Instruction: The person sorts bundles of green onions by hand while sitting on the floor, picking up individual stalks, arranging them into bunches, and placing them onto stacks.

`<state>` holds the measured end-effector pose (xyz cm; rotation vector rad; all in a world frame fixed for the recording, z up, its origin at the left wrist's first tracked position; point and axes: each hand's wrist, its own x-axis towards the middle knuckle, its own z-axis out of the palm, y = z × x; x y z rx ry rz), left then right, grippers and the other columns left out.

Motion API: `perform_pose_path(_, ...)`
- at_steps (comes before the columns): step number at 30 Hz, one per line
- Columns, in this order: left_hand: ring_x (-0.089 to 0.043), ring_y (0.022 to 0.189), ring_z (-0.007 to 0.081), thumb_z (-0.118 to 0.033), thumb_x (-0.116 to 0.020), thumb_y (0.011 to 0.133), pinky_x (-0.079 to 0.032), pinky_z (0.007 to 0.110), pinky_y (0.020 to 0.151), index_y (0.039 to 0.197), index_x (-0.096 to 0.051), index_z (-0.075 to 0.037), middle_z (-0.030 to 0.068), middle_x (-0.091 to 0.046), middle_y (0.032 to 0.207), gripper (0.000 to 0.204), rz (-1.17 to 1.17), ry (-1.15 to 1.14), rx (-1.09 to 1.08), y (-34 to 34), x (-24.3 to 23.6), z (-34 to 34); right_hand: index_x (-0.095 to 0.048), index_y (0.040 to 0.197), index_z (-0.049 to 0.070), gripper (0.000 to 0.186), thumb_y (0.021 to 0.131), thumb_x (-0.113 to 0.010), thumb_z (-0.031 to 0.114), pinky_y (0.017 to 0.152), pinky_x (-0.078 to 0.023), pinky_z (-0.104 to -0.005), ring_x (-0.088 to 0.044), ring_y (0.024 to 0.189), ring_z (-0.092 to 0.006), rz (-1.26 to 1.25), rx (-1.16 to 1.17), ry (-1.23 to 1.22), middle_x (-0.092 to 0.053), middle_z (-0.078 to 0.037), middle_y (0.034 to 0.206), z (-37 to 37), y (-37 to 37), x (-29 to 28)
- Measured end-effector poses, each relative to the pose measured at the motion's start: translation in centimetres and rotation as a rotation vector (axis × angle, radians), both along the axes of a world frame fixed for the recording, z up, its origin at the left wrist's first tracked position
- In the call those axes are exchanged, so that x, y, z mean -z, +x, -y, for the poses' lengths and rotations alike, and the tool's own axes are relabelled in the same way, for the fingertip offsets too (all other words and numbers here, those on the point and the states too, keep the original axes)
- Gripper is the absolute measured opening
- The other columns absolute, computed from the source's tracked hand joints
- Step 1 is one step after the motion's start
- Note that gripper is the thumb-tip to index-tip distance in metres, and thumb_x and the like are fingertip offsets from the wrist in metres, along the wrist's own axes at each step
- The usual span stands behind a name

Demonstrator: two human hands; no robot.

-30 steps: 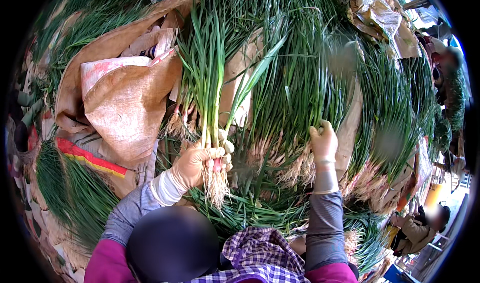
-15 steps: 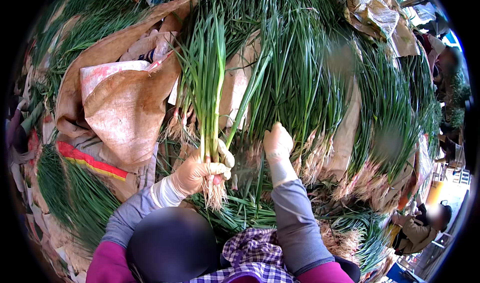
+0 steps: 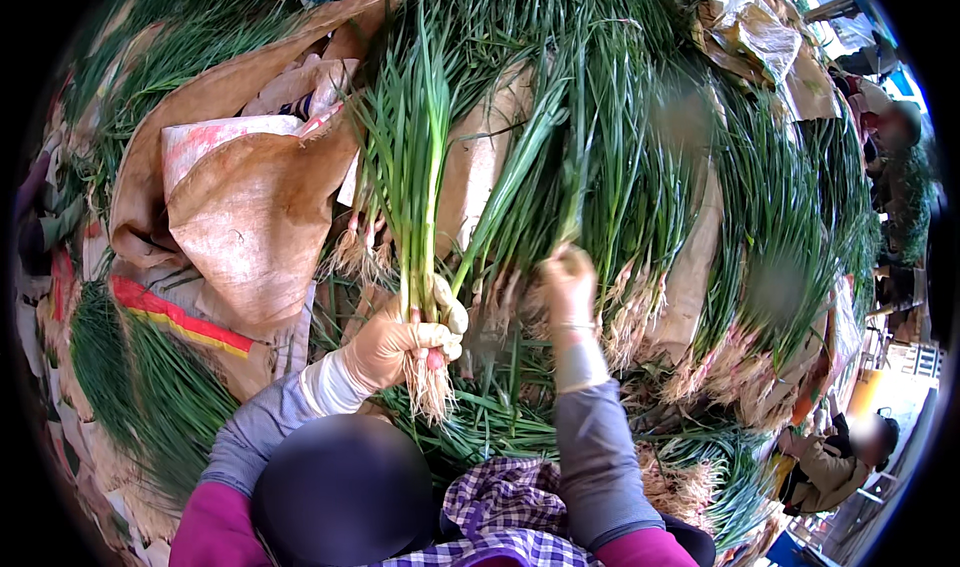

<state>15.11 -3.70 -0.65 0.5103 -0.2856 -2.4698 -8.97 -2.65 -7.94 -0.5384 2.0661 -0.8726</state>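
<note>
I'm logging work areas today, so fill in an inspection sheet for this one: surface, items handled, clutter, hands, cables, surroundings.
Surface: brown sheet showing between rows of plants; what lies beneath is hidden.
Items handled: bunch of long green plants, pale roots hanging down; more plants laid in rows to its right.
Clutter: crumpled brown sack at left; crumpled pale wrapping at upper right.
Hands: left hand, gloved, closed around the bunch near its roots; right hand, blurred, at the rows' root ends, grip unclear.
Cables: nothing seen.
Surroundings: another person at lower right.
</note>
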Motion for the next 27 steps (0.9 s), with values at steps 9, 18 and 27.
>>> perform_pose_path(9,-0.060,0.067,0.0163,0.007,-0.057,0.079,-0.055,0.036,0.069,0.108,-0.051,-0.004,0.0090,-0.058,0.079,0.032,0.205,-0.008,0.131,-1.1,0.3,0.0,-0.052,0.114,-0.001,0.040,0.081,-0.067,0.017,0.058,-0.050,-0.0246,-0.057,0.065,-0.0119,-0.200,-0.047,-0.234,-0.062,-0.008,0.078,-3.7,-5.7,-11.4)
perform_pose_path(18,-0.056,0.057,0.0095,-0.006,-0.063,0.083,-0.047,0.022,0.052,0.093,-0.056,-0.004,0.0028,-0.057,0.072,0.012,0.486,-0.076,0.282,-3.2,1.6,-1.7,-0.066,0.100,0.002,0.021,0.084,-0.064,0.015,0.076,-0.048,-0.0325,-0.059,0.089,-0.0202,-0.083,-0.565,-0.222,-0.063,-0.013,0.097,-7.7,4.7,-7.2)
perform_pose_path(27,-0.061,0.073,0.0206,-0.002,-0.057,0.083,-0.054,0.042,0.076,0.096,-0.049,-0.005,0.0099,-0.059,0.081,0.015,0.406,0.103,0.307,-2.7,2.2,-1.8,-0.055,0.109,0.000,0.023,0.091,-0.055,0.016,0.066,-0.050,-0.0259,-0.059,0.076,-0.0131,1.200,0.012,-0.333,-0.062,-0.006,0.091,-4.3,5.0,-2.6)
